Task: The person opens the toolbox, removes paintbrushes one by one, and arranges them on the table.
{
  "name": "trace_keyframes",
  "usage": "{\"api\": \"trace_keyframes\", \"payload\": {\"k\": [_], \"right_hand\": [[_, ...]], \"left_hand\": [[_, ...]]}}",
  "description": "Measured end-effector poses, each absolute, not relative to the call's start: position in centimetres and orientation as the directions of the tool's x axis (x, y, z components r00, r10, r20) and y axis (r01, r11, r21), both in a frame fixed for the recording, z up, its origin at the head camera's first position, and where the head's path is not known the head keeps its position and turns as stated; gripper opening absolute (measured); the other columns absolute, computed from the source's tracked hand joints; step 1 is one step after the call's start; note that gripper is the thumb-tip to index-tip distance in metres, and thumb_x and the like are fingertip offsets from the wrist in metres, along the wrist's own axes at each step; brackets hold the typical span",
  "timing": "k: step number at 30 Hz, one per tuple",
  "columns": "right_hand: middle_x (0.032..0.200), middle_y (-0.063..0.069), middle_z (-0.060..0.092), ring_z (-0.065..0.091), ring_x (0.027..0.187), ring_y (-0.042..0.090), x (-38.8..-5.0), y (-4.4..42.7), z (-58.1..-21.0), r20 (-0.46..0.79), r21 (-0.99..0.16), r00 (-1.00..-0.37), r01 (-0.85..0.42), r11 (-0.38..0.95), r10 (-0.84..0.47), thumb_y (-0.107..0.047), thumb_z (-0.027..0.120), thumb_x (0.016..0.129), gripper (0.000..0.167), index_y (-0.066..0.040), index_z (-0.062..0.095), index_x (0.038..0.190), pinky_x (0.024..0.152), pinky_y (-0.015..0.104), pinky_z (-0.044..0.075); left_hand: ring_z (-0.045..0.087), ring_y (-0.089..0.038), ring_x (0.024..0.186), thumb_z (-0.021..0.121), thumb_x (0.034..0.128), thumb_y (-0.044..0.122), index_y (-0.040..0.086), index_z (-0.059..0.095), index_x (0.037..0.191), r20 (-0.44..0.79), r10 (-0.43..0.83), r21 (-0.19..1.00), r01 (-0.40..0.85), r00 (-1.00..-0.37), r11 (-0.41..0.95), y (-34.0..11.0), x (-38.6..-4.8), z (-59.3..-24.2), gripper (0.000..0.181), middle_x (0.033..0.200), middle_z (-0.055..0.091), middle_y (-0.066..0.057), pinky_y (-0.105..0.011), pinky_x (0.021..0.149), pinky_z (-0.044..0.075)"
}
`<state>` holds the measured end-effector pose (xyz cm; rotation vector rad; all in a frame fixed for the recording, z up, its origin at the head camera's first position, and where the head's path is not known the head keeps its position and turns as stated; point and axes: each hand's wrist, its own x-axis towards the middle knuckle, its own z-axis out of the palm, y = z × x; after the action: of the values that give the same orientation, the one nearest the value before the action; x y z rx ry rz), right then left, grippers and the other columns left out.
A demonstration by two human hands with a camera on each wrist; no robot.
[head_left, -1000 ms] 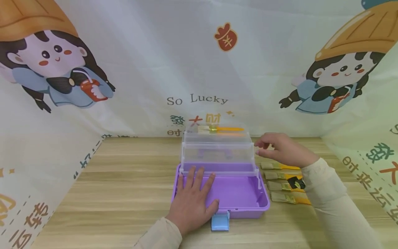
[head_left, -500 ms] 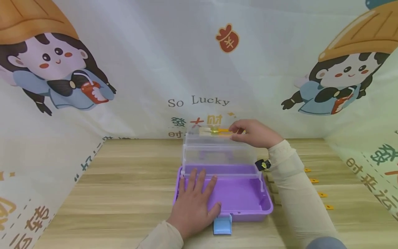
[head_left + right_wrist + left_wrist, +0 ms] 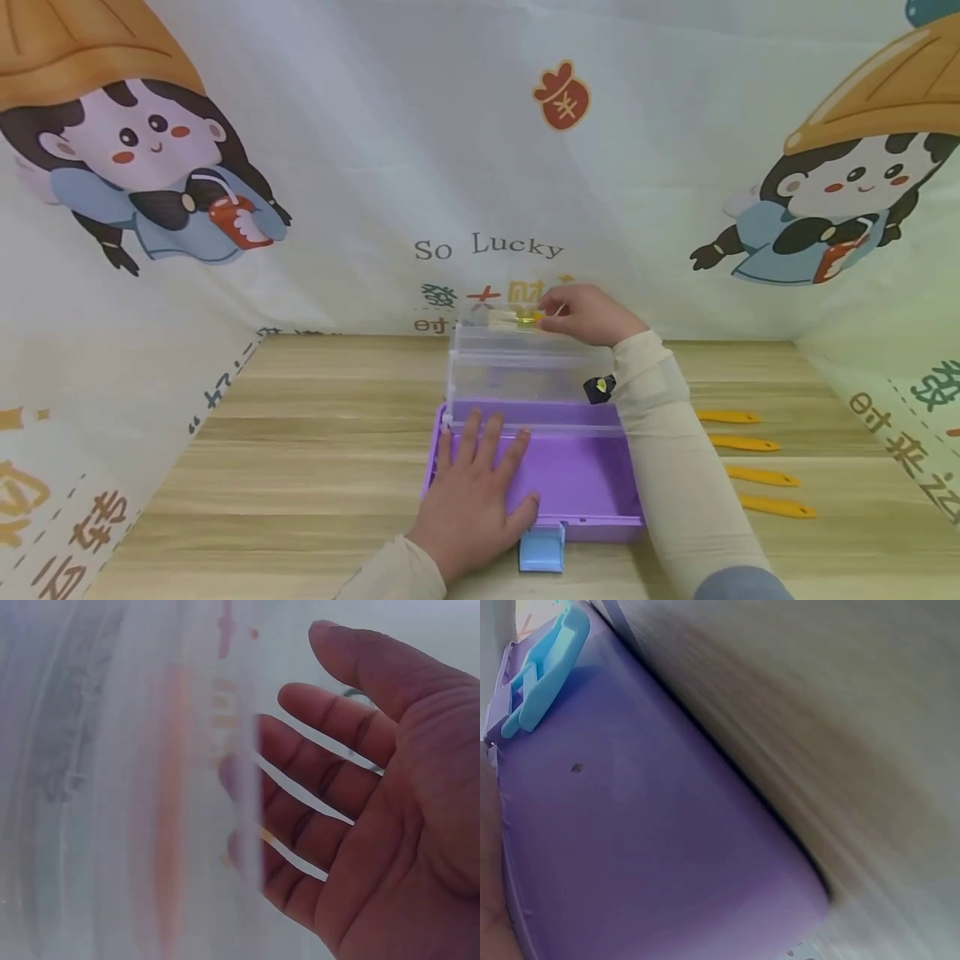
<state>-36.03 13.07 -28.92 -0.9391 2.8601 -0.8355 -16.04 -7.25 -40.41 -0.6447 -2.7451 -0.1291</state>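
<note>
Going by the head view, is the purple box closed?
No, the purple box stands open: its bare purple floor shows, and the clear plastic section is raised at its back.

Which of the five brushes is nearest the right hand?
The brush in the clear top tray; the other four brushes lie on the table, only their yellow handles showing.

Mostly purple box (image 3: 645,817) here, its side wall slanting across the left half. There's a light blue latch (image 3: 555,671) sticking out up top left, plus a little dark mark (image 3: 577,768) on the wall below it. Just a sliver of the left hand (image 3: 490,877) at the edge, and blurry wood-look tabletop (image 3: 870,750) filling the right.
</note>
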Motion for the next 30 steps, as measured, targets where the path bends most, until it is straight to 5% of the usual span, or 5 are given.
{"api": "trace_keyframes", "payload": {"k": [9,30], "right_hand": [[0.098,0.004,0.071,0.064,0.090,0.021,-37.2,12.4,-31.4,0.137,-0.473,-0.833,-0.530,0.704,-0.536,-0.021,0.070,0.090,0.017,-0.008,0.070,0.101,0.084,0.040,0.051],[0.103,0.010,0.068,0.062,0.096,0.026,-37.1,12.2,-32.7,0.175,-0.441,-0.822,-0.558,0.703,-0.542,-0.022,0.069,0.090,0.028,-0.003,0.070,0.110,0.088,0.042,0.049]], "left_hand": [[0.018,-0.042,0.147,0.038,0.0973,0.061,0.022,0.036,0.156,0.293,0.415,0.017,0.438,-0.861,0.899,-7.1,-16.0,-40.5,0.070,0.159,0.027,-0.018,-0.068,0.110,0.018],[0.021,-0.041,0.146,0.041,0.0964,0.060,0.022,0.038,0.155,0.308,0.415,0.001,0.436,-0.856,0.900,-6.9,-16.0,-40.4,0.070,0.157,0.031,-0.017,-0.068,0.109,0.020]]}}
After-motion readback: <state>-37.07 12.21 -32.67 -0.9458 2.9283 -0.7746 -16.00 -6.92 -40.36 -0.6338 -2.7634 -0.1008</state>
